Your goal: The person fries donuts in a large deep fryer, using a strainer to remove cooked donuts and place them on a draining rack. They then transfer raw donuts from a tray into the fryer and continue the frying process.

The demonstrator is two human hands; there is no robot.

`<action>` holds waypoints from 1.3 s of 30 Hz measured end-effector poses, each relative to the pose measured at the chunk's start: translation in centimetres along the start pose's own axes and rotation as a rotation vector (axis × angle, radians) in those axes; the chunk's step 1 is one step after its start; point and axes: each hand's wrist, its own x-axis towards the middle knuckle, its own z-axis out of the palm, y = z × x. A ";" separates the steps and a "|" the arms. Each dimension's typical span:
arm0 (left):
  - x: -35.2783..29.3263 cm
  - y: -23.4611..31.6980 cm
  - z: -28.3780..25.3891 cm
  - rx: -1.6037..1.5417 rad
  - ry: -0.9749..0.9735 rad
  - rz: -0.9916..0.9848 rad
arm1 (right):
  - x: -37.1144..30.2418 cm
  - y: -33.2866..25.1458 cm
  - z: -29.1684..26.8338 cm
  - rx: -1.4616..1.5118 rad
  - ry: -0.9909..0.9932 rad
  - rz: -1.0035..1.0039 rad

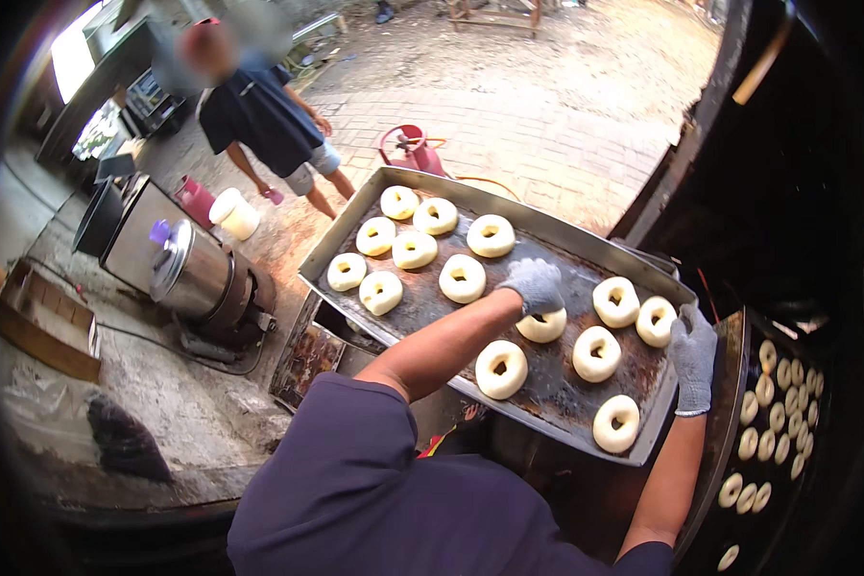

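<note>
A large rectangular metal baking tray [586,257] is tilted in front of me, with several pale dough rings lying on its dark, stained surface. My left hand [536,285], in a grey knit glove, reaches over the middle of the tray. It is right beside a dough ring [544,329] that my wrist partly covers. The left fingers are too hidden to tell their grip. At the tray's right end, my right hand [693,363], gloved the same way, grips the rim. Another dough ring [656,322] lies close to its thumb.
More dough rings fill a dark tray [739,533] low on the right. Left of me stand a steel pot [190,269], a white bucket [233,213] and a wooden box [48,336]. A red gas cylinder [413,156] is behind the tray. Another person [269,120] stands far left.
</note>
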 end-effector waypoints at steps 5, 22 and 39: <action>-3.5 -4.1 5.1 -0.240 0.050 0.048 | 5.8 2.1 10.6 -0.508 -0.133 0.092; -2.4 19.9 -0.8 -0.811 0.003 0.729 | -11.4 3.3 -8.5 0.336 0.529 0.051; 7.5 65.3 26.3 0.031 0.115 1.108 | -34.7 38.3 -24.6 -0.702 0.485 0.849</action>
